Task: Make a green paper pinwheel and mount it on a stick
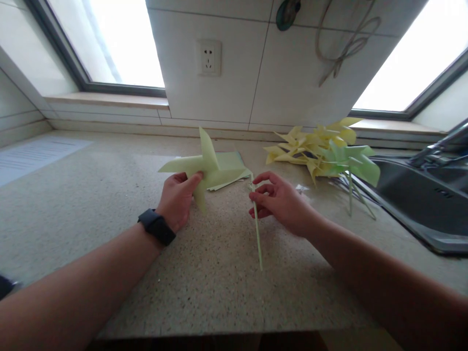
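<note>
My left hand [180,195] pinches a pale green paper pinwheel [208,165] near its centre, with the blades spread out above the counter. To the right, my right hand [272,199] holds a thin pale green stick [258,239] between thumb and fingers. The stick points down toward the counter's front edge, and its top end is near the pinwheel's right blade but apart from my left hand. Behind the pinwheel lies a stack of pale green paper sheets [232,161], partly covered by it.
Several yellow pinwheels [303,146] and a green pinwheel [353,161] on a stick lie at the back right. Beside them is a steel sink [420,209] with a faucet [442,144]. A printed sheet [40,153] lies far left on the speckled counter [109,195]. A socket [209,57] is on the tiled wall.
</note>
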The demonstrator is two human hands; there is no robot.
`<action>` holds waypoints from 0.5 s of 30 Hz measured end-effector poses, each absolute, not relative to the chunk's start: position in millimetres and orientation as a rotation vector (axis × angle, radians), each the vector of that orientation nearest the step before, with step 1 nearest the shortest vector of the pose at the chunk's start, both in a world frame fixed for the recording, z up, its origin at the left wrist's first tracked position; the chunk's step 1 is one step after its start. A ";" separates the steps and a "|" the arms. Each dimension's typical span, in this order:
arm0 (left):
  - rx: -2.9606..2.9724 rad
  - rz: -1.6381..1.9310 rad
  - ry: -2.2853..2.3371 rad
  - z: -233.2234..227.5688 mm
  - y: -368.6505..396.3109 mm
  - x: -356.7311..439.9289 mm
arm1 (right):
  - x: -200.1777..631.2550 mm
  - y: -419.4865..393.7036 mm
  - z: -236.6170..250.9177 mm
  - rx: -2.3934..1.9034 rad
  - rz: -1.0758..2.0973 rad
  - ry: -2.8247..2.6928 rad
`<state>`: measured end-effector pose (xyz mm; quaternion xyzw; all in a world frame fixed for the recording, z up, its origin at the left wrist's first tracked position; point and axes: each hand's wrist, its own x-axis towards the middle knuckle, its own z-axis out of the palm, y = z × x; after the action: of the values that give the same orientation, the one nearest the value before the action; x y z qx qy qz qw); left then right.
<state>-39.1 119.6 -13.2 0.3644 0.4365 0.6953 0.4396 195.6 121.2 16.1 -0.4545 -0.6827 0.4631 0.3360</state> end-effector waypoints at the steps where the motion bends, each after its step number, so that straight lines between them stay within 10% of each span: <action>1: 0.902 1.732 1.084 -12.6 119.5 -38.5 | 196.0 121.6 12.2 -1.188 1.153 -1.832; 15: 0.892 1.735 1.111 -12.8 120.0 -38.1 | 195.6 122.7 3.9 -1.137 0.433 -2.422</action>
<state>-38.1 120.0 -12.8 0.3581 0.4459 0.6963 0.4336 195.6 122.7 3.9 -0.4097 -0.8730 0.1560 0.2138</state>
